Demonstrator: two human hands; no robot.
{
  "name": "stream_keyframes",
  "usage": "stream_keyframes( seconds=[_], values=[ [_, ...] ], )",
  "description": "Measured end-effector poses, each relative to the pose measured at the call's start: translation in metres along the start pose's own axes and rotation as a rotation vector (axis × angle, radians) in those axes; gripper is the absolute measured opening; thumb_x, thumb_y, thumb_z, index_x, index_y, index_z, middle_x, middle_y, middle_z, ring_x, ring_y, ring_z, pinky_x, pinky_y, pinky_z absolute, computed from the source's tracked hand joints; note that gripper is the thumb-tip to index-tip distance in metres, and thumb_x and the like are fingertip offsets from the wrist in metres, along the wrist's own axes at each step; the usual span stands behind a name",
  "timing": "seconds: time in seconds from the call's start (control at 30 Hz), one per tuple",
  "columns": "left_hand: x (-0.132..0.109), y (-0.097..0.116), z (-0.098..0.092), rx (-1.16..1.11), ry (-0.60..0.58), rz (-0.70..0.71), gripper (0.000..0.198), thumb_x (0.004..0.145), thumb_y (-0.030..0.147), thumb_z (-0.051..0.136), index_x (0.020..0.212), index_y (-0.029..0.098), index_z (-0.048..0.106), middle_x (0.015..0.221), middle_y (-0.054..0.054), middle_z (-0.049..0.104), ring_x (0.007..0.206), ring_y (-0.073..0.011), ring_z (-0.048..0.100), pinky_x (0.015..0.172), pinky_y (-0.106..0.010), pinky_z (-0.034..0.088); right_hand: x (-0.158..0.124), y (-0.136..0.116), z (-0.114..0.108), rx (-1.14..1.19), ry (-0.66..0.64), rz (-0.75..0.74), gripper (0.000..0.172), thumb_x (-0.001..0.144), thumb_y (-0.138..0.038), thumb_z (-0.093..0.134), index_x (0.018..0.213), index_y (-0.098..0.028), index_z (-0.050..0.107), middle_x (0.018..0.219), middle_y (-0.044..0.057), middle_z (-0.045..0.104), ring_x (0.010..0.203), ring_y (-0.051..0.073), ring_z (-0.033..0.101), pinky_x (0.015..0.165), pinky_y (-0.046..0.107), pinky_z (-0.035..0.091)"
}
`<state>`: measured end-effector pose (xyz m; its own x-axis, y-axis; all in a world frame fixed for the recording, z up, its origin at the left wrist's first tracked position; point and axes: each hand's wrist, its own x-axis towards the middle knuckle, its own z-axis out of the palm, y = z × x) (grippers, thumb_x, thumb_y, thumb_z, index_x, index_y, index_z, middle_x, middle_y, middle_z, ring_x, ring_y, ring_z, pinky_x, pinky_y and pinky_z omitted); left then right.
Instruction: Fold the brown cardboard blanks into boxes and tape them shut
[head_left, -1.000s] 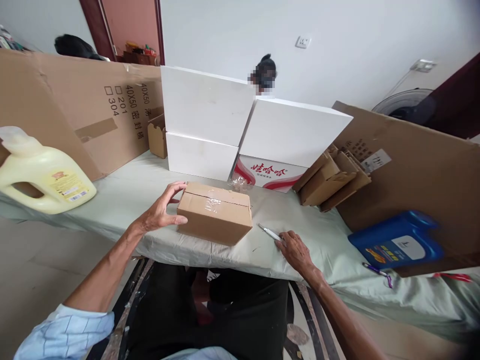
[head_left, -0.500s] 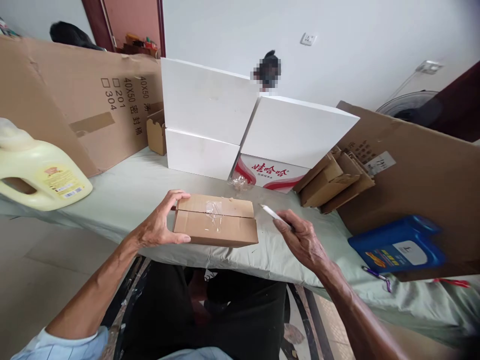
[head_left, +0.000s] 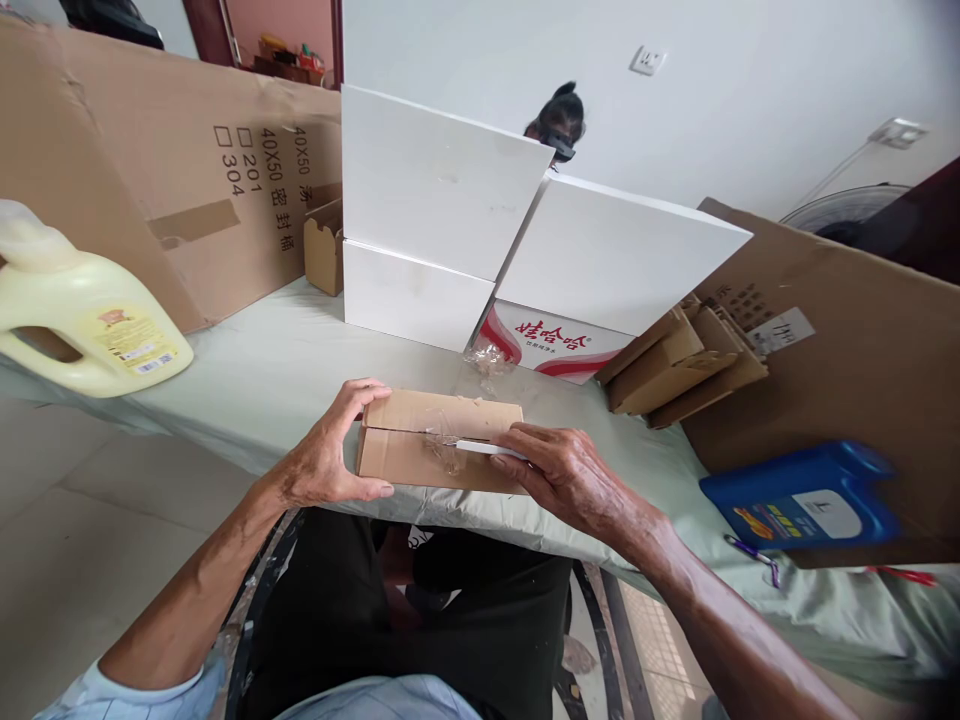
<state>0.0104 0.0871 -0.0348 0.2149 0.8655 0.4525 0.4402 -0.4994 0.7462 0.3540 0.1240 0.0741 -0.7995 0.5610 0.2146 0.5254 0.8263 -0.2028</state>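
Note:
A small brown cardboard box (head_left: 405, 456) lies on the cloth-covered table in front of me. Crinkled clear tape (head_left: 441, 456) crosses the seam of its top flaps. My left hand (head_left: 330, 450) grips the box's left end, thumb on the near side and fingers on the far side. In my right hand (head_left: 559, 470) is a slim white utility knife (head_left: 480, 447), pinched between thumb and fingers. The knife's tip points left and meets the tape at the seam. My right fingers hide the box's right end.
White boxes (head_left: 442, 190) are stacked behind, beside a wad of clear tape (head_left: 491, 360). Folded cardboard pieces (head_left: 675, 365) and a blue jug (head_left: 802, 500) stand right. A pale yellow jug (head_left: 97, 310) stands left. A person's head (head_left: 559, 120) shows behind the boxes.
My right hand has moved left with the utility knife, from beside the box onto its taped seam. My left hand keeps its grip on the box.

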Motion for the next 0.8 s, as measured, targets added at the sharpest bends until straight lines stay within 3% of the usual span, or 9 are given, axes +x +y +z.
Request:
stream_keyframes(
  seconds=[0.27,0.5,0.63,0.7,0.8],
  values=[
    [-0.003,0.006,-0.001,-0.001,-0.028,0.027,0.105,0.073,0.043,0.096,0.162,0.032,0.042,0.163,-0.015,0.044,0.152,-0.0407,0.049,0.126,-0.056,0.049,0.011,-0.008,-0.006,-0.110,-0.028,0.007,0.041,0.121,-0.038,0.039,0.101,-0.019,0.069,0.087,0.005,0.065,0.070,0.016,0.053,0.068,0.033,0.031],
    [-0.003,0.009,-0.002,0.027,-0.023,0.034,0.101,0.074,0.039,0.094,0.160,0.030,0.042,0.161,-0.015,0.045,0.151,-0.0382,0.048,0.124,-0.054,0.049,0.028,-0.018,-0.016,-0.284,-0.127,0.022,0.045,0.120,-0.038,0.038,0.094,-0.019,0.069,0.085,0.006,0.069,0.065,0.015,0.051,0.063,0.035,0.019],
    [-0.004,0.008,-0.002,0.034,-0.004,0.023,0.097,0.074,0.038,0.092,0.157,0.029,0.045,0.157,-0.014,0.049,0.145,-0.0361,0.053,0.120,-0.051,0.053,0.024,-0.012,-0.028,-0.382,-0.148,0.066,0.049,0.119,-0.038,0.040,0.085,-0.019,0.069,0.077,0.006,0.068,0.057,0.014,0.045,0.061,0.036,0.014],
    [-0.005,0.007,-0.003,0.041,0.008,0.019,0.096,0.074,0.039,0.093,0.157,0.028,0.045,0.156,-0.014,0.050,0.144,-0.0358,0.054,0.120,-0.051,0.053,0.013,-0.002,-0.038,-0.343,-0.118,0.072,0.050,0.119,-0.042,0.041,0.084,-0.020,0.071,0.076,0.006,0.069,0.057,0.014,0.046,0.059,0.035,0.017],
    [-0.008,0.005,-0.004,0.051,0.033,0.009,0.097,0.075,0.043,0.094,0.157,0.028,0.045,0.158,-0.014,0.049,0.148,-0.0372,0.052,0.124,-0.053,0.050,-0.016,0.024,-0.050,-0.084,-0.032,0.109,0.046,0.117,-0.050,0.048,0.096,-0.020,0.076,0.080,0.005,0.071,0.065,0.016,0.057,0.062,0.032,0.032]
  ],
)
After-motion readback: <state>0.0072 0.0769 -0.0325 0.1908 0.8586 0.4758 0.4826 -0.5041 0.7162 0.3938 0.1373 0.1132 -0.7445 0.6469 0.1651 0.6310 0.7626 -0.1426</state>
